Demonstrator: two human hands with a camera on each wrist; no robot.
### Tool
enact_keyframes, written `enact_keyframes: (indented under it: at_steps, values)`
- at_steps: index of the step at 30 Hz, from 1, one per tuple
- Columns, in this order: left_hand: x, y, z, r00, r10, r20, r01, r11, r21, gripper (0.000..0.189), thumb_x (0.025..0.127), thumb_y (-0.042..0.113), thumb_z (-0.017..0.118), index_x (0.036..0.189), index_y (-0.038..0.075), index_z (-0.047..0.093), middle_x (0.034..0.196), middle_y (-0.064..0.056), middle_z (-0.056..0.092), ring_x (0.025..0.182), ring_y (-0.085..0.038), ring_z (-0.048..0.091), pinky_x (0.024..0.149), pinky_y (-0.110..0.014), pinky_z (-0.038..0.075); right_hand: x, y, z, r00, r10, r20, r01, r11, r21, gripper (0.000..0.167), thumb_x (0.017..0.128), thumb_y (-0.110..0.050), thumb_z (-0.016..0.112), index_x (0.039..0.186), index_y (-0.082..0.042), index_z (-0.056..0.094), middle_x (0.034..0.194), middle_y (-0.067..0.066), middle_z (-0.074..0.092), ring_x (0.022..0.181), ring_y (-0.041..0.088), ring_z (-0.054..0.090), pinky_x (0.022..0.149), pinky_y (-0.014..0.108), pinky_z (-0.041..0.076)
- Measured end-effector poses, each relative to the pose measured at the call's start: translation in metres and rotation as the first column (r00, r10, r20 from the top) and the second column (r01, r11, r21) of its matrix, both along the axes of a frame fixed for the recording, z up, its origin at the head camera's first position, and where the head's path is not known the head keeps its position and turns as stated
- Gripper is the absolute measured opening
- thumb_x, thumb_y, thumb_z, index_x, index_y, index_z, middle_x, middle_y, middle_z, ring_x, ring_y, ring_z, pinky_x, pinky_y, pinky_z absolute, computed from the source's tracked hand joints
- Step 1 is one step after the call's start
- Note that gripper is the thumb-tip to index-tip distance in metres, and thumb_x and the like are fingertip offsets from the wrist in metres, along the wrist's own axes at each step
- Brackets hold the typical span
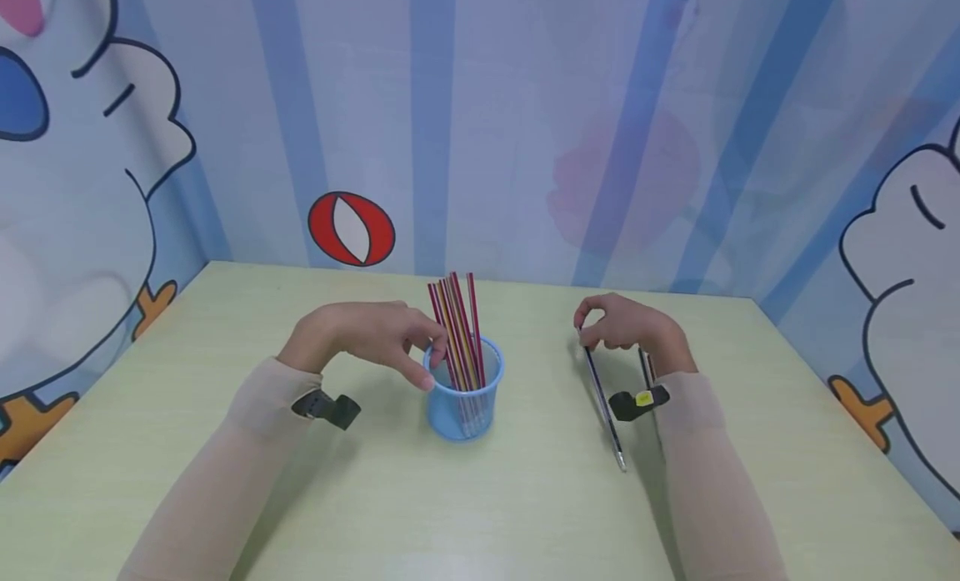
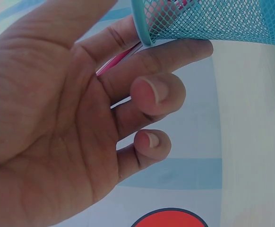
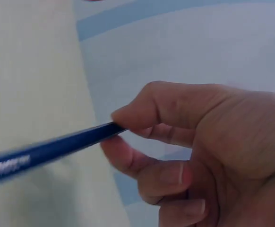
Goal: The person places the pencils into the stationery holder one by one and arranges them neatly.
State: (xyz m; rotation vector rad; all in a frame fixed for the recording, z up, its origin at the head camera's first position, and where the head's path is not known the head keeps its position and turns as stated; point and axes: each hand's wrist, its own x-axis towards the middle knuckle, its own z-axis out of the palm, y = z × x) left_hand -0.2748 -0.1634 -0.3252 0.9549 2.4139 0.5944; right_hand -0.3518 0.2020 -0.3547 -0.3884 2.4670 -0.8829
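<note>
A light blue mesh pen cup (image 1: pixel 450 418) stands upright on the table, with a bundle of slim dark red and yellow sticks (image 1: pixel 459 331) leaning in it. My left hand (image 1: pixel 378 335) holds the cup at its left rim, thumb at the near side and fingers at the far side. One finger shows through the mesh (image 2: pixel 208 21) in the left wrist view. To the right of the cup, my right hand (image 1: pixel 626 321) pinches the far end of a dark blue pencil (image 1: pixel 602 406) between thumb and index finger. White lettering marks the pencil in the right wrist view.
Another slim dark stick (image 1: pixel 644 366) lies under the right wrist, partly hidden by it. The pale table (image 1: pixel 525 514) ends at the back against a blue striped backdrop (image 1: pixel 495 147) with cartoon figures at the sides.
</note>
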Motion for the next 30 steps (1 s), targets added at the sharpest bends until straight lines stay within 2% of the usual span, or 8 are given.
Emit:
enact_keyframes:
  at_steps: [3,6,10,13,15,19,26,30]
  values:
    - [0.0,0.001,0.0,1.0,0.0,0.001,0.0,1.0,0.001,0.029,0.088,0.035,0.078,0.1,0.014,0.061,0.115,0.001,0.067,0.121,-0.022,0.059,0.089,-0.038,0.049,0.007,-0.003,0.015,0.996,-0.051,-0.077,0.042,0.993,-0.108,0.025,0.095,-0.014,0.061,0.117,-0.007,0.053,0.092,0.012,0.064,0.055,0.014,0.032,0.055,0.03,0.031]
    - [-0.001,0.001,0.001,1.0,0.001,0.002,-0.001,1.0,-0.001,0.028,0.088,0.035,0.078,0.099,0.016,0.061,0.118,0.001,0.067,0.123,-0.023,0.058,0.091,-0.039,0.049,0.013,-0.006,0.028,0.986,-0.084,-0.146,0.05,0.974,-0.222,0.024,0.096,-0.015,0.062,0.115,-0.007,0.05,0.089,0.011,0.063,0.061,0.016,0.039,0.062,0.032,0.037]
    - [-0.001,0.001,0.001,1.0,0.004,0.002,-0.004,1.0,-0.007,0.031,0.087,0.037,0.078,0.101,0.015,0.061,0.12,0.0,0.067,0.123,-0.023,0.058,0.092,-0.04,0.049,0.021,-0.008,0.042,0.968,-0.104,-0.227,0.033,0.955,-0.295,0.028,0.097,-0.017,0.063,0.117,-0.006,0.048,0.084,0.008,0.062,0.064,0.017,0.042,0.066,0.033,0.039]
    - [-0.001,0.0,0.0,1.0,0.005,-0.002,-0.005,1.0,-0.013,0.034,0.087,0.039,0.078,0.102,0.014,0.062,0.118,0.002,0.067,0.121,-0.022,0.058,0.091,-0.04,0.049,0.027,-0.009,0.05,0.951,-0.138,-0.276,0.033,0.934,-0.355,0.028,0.097,-0.018,0.064,0.118,-0.009,0.049,0.08,0.004,0.058,0.061,0.016,0.041,0.062,0.032,0.039]
    - [-0.001,0.0,0.0,1.0,0.003,-0.004,-0.003,1.0,-0.014,0.035,0.087,0.04,0.078,0.102,0.014,0.062,0.118,0.003,0.067,0.121,-0.022,0.058,0.09,-0.04,0.049,0.031,-0.01,0.054,0.941,-0.17,-0.293,0.031,0.905,-0.425,0.025,0.097,-0.017,0.065,0.117,-0.011,0.05,0.075,0.003,0.054,0.057,0.016,0.036,0.058,0.031,0.036]
    - [0.0,0.0,0.0,1.0,0.005,-0.001,-0.005,1.0,-0.008,0.034,0.087,0.041,0.078,0.101,0.015,0.062,0.119,0.003,0.067,0.123,-0.024,0.058,0.092,-0.041,0.049,0.036,-0.013,0.06,0.925,-0.233,-0.299,0.027,0.827,-0.561,0.022,0.098,-0.015,0.063,0.116,-0.013,0.051,0.077,0.001,0.057,0.052,0.016,0.029,0.052,0.029,0.029]
    - [0.001,0.0,0.0,1.0,0.003,-0.004,-0.003,1.0,-0.009,0.033,0.087,0.038,0.078,0.103,0.014,0.062,0.118,0.006,0.066,0.125,-0.026,0.057,0.094,-0.042,0.049,0.042,-0.023,0.066,0.888,-0.352,-0.297,0.045,0.709,-0.704,0.024,0.097,-0.017,0.067,0.116,-0.012,0.053,0.082,0.001,0.059,0.053,0.015,0.035,0.053,0.026,0.033]
    - [0.001,0.001,0.0,1.0,0.002,-0.003,-0.002,1.0,-0.002,0.032,0.087,0.038,0.078,0.102,0.014,0.062,0.119,0.001,0.067,0.125,-0.025,0.057,0.094,-0.043,0.049,0.044,-0.03,0.067,0.881,-0.361,-0.305,0.01,0.658,-0.753,0.027,0.095,-0.016,0.07,0.117,-0.011,0.054,0.084,0.003,0.061,0.055,0.014,0.039,0.054,0.024,0.035]
